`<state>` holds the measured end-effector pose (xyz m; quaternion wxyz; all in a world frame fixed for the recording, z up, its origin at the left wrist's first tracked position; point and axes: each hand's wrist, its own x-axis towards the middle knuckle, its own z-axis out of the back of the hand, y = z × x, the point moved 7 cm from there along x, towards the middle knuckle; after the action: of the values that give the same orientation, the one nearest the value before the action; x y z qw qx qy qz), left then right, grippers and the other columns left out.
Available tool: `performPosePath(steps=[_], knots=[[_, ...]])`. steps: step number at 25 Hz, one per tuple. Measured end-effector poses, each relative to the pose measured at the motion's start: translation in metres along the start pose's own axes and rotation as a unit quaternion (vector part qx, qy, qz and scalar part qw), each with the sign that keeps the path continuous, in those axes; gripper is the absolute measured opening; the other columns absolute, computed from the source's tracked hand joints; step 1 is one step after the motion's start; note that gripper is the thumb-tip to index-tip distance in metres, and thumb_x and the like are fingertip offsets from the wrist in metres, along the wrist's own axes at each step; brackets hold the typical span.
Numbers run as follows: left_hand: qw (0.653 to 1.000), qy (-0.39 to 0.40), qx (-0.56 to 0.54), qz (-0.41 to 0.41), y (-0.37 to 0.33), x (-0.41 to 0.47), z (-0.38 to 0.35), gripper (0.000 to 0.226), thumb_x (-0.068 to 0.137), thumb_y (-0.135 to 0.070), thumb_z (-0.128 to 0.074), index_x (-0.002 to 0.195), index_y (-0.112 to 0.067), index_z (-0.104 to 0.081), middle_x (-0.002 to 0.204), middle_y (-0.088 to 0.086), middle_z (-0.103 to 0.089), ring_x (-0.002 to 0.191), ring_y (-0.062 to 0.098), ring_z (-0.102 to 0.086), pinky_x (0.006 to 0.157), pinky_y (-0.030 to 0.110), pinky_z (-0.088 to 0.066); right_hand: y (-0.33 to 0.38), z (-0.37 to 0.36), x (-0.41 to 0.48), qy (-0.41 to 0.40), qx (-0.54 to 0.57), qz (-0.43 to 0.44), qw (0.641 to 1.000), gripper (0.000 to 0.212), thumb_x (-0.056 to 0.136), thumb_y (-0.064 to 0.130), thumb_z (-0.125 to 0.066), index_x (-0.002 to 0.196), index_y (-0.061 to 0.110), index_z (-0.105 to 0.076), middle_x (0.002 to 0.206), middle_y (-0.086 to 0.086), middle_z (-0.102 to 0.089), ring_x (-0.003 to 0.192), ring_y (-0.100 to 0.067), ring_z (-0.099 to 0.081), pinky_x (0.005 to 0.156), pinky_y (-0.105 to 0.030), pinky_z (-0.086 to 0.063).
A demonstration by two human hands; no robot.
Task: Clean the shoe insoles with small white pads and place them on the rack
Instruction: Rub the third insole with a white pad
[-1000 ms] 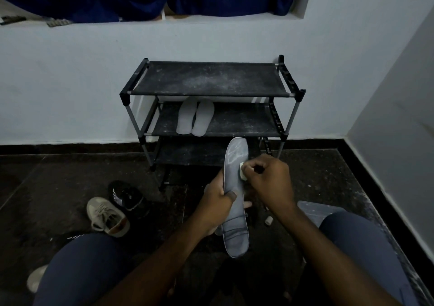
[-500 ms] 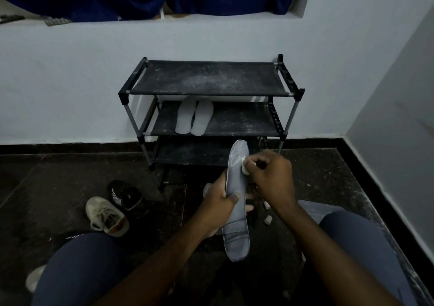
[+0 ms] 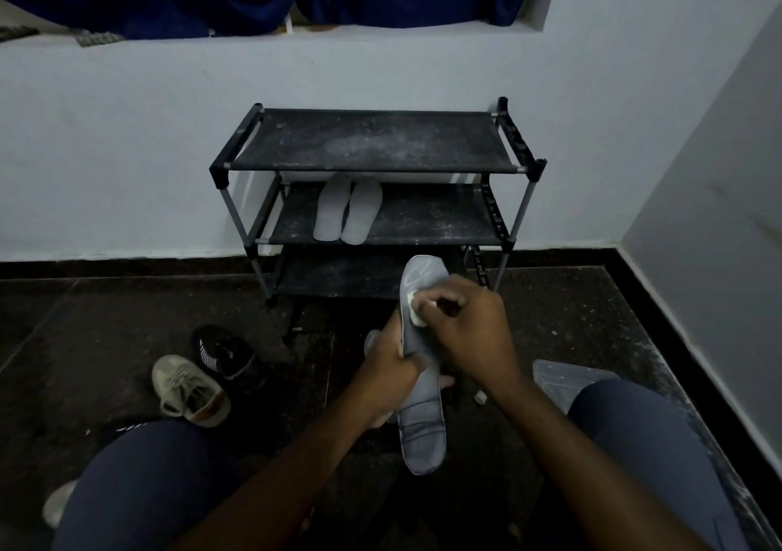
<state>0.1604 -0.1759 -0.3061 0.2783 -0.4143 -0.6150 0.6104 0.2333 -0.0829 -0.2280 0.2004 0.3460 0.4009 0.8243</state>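
Observation:
A grey insole stands nearly upright in front of me, toe end up. My left hand grips it around the middle, thumb across its face. My right hand pinches a small white pad and presses it against the insole's upper part. Behind stands the black three-shelf rack; two pale insoles lie side by side on its middle shelf. Another pale shape shows partly behind my left hand; I cannot tell what it is.
A beige sneaker and a black sneaker lie on the dark floor at left. A small white pad lies on the floor by my right forearm. A grey flat mat sits beside my right knee. White walls close the back and right.
My right hand has slid the pad a little left and down across the insole's upper part. The left hand keeps its hold and the insole stays in place.

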Motion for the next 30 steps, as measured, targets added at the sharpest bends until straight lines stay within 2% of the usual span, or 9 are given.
performPosePath(steps=[2,6,7,12,14,17,21,26,30], knots=[[1.000,-0.017,0.011,-0.020,-0.004,0.000,0.004,0.071,0.088,0.018,-0.049,0.143,-0.027,-0.050,0.131,0.004,-0.066,0.118,0.019,-0.067,0.089,0.036,-0.059,0.006,-0.011,-0.005,0.049,0.006,0.022,0.999,0.009,0.088,0.007,-0.075,0.087,0.014,-0.080,0.089,0.010,-0.074,0.086,-0.005,-0.070,0.079,-0.026,-0.056],[1.000,0.001,-0.021,-0.003,-0.001,0.000,0.002,0.077,0.087,0.017,-0.047,0.146,-0.032,-0.047,0.136,0.008,-0.061,0.119,0.031,-0.066,0.086,0.060,-0.058,-0.007,0.006,0.002,-0.021,-0.003,-0.019,1.000,0.007,0.088,0.010,-0.076,0.086,0.016,-0.079,0.086,0.011,-0.072,0.081,-0.003,-0.069,0.075,-0.027,-0.056],[1.000,0.003,-0.018,0.000,0.001,0.001,0.001,0.078,0.087,0.015,-0.048,0.146,-0.035,-0.046,0.137,0.007,-0.061,0.120,0.031,-0.065,0.087,0.061,-0.058,-0.006,0.009,0.003,-0.038,-0.003,-0.017,0.999,0.006,0.089,0.011,-0.076,0.088,0.016,-0.080,0.087,0.011,-0.072,0.082,-0.003,-0.069,0.076,-0.025,-0.056],[0.999,-0.026,0.037,-0.029,-0.002,0.002,0.007,0.073,0.089,0.017,-0.050,0.146,-0.029,-0.047,0.131,-0.004,-0.066,0.123,0.015,-0.064,0.094,0.031,-0.056,0.009,-0.012,-0.006,0.059,0.009,0.027,0.998,0.016,0.087,0.004,-0.075,0.100,0.013,-0.080,0.096,0.006,-0.073,0.093,-0.004,-0.069,0.084,-0.020,-0.054],[0.999,-0.016,0.017,-0.022,-0.002,0.000,0.006,0.073,0.089,0.018,-0.049,0.147,-0.027,-0.046,0.133,0.001,-0.064,0.121,0.019,-0.065,0.089,0.036,-0.059,0.002,-0.007,-0.002,0.045,0.010,0.011,0.999,0.017,0.086,0.004,-0.076,0.099,0.013,-0.080,0.097,0.007,-0.074,0.093,-0.003,-0.069,0.085,-0.022,-0.055],[1.000,0.002,-0.001,-0.003,0.001,0.000,0.002,0.078,0.089,0.016,-0.050,0.149,-0.033,-0.043,0.139,0.007,-0.058,0.124,0.027,-0.063,0.090,0.056,-0.058,0.000,0.002,0.003,-0.017,0.015,-0.002,1.000,0.015,0.087,0.005,-0.075,0.099,0.013,-0.080,0.098,0.007,-0.074,0.094,-0.003,-0.069,0.086,-0.025,-0.056],[0.998,-0.036,0.046,-0.036,-0.002,0.002,0.010,0.068,0.089,0.012,-0.052,0.141,-0.032,-0.050,0.131,-0.001,-0.066,0.124,0.017,-0.063,0.103,0.045,-0.053,0.005,-0.013,-0.006,0.057,0.037,0.012,0.998,0.013,0.088,0.003,-0.075,0.096,0.013,-0.081,0.094,0.006,-0.075,0.091,-0.007,-0.071,0.083,-0.030,-0.057],[1.000,0.011,0.004,0.002,0.005,0.001,0.001,0.086,0.088,0.016,-0.049,0.150,-0.042,-0.038,0.143,0.005,-0.055,0.124,0.029,-0.063,0.087,0.061,-0.058,-0.004,0.005,0.002,-0.031,0.061,-0.015,0.998,0.012,0.087,0.003,-0.076,0.094,0.012,-0.081,0.092,0.006,-0.075,0.089,-0.007,-0.071,0.082,-0.027,-0.058],[0.999,-0.006,0.032,-0.017,0.001,0.002,0.003,0.076,0.087,0.013,-0.050,0.144,-0.038,-0.046,0.136,0.007,-0.060,0.122,0.023,-0.064,0.091,0.050,-0.059,0.000,-0.011,-0.005,0.050,0.054,-0.005,0.997,0.012,0.087,0.003,-0.076,0.093,0.013,-0.080,0.092,0.003,-0.075,0.089,-0.011,-0.072,0.081,-0.033,-0.059]])
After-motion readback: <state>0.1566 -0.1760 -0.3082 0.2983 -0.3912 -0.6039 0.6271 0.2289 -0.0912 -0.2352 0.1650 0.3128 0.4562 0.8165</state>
